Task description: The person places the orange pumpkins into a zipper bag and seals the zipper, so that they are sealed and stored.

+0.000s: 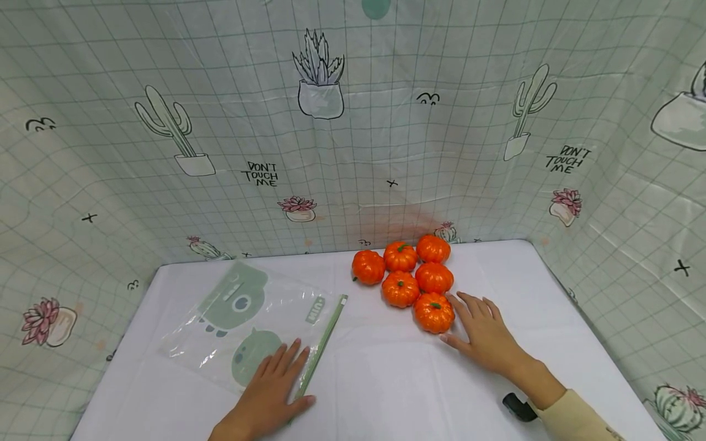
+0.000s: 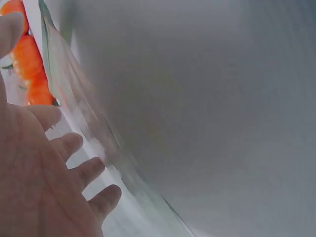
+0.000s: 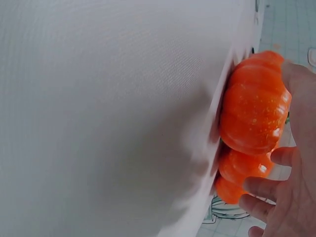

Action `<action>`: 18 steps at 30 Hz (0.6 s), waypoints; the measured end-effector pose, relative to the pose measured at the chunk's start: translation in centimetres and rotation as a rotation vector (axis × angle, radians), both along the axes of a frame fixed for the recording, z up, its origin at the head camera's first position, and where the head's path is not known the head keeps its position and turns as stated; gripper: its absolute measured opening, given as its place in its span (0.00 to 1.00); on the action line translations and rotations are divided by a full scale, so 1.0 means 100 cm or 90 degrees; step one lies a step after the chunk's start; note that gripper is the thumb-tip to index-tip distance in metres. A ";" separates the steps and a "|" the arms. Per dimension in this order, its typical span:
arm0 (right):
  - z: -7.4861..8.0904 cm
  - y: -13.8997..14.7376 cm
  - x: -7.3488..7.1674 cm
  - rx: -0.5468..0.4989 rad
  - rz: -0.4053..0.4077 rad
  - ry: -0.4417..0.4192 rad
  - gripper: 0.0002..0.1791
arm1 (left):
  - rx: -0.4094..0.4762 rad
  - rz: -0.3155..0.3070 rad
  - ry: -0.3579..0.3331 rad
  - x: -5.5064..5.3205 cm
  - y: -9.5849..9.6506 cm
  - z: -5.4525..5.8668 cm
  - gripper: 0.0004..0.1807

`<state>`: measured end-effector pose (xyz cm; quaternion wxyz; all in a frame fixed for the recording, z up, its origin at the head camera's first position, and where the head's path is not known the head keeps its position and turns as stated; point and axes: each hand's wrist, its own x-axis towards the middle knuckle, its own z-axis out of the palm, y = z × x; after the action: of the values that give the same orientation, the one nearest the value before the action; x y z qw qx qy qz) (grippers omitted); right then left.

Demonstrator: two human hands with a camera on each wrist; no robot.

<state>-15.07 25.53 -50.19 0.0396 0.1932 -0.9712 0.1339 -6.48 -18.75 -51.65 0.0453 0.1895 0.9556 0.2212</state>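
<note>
A clear plastic zip bag point(image 1: 287, 306) with green cartoon creatures printed on it lies flat on the left of the table, its green zip edge point(image 1: 325, 343) facing right. My left hand point(image 1: 270, 383) is over the bag's near right corner, palm down with spread fingers. Several small orange pumpkins stand grouped at the back, right of centre. Beside the nearest pumpkin point(image 1: 434, 313) is my right hand point(image 1: 488, 334), its thumb and fingers parted around the right side. In the right wrist view the thumb seems to touch that pumpkin point(image 3: 254, 106), and the fingers are loosely extended.
A white cloth covers the table point(image 1: 375, 392). Fabric printed with cacti point(image 1: 358, 147) hangs behind it and on both sides. Close to my right wrist is a small black object point(image 1: 518, 407). The back pumpkins point(image 1: 432, 248) stand near the table's far edge.
</note>
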 end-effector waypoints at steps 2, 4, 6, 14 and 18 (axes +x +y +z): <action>0.000 -0.001 0.000 0.001 0.001 0.001 0.48 | -0.009 0.004 -0.006 0.000 0.002 0.000 0.47; -0.001 -0.001 0.000 0.001 0.001 0.003 0.48 | -0.025 0.010 -0.018 0.001 0.004 0.003 0.47; -0.001 -0.001 0.000 0.002 0.002 0.006 0.48 | -0.045 0.016 -0.028 0.001 0.006 0.005 0.47; -0.002 -0.003 0.000 0.003 0.001 0.007 0.48 | -0.078 0.036 -0.004 0.002 0.012 0.012 0.43; -0.003 -0.003 0.001 0.003 0.001 0.008 0.48 | -0.072 0.038 0.003 0.003 0.012 0.013 0.41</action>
<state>-15.02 25.25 -50.45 0.0449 0.1948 -0.9711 0.1307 -6.17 -17.51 -50.37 0.0471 0.1589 0.9718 0.1674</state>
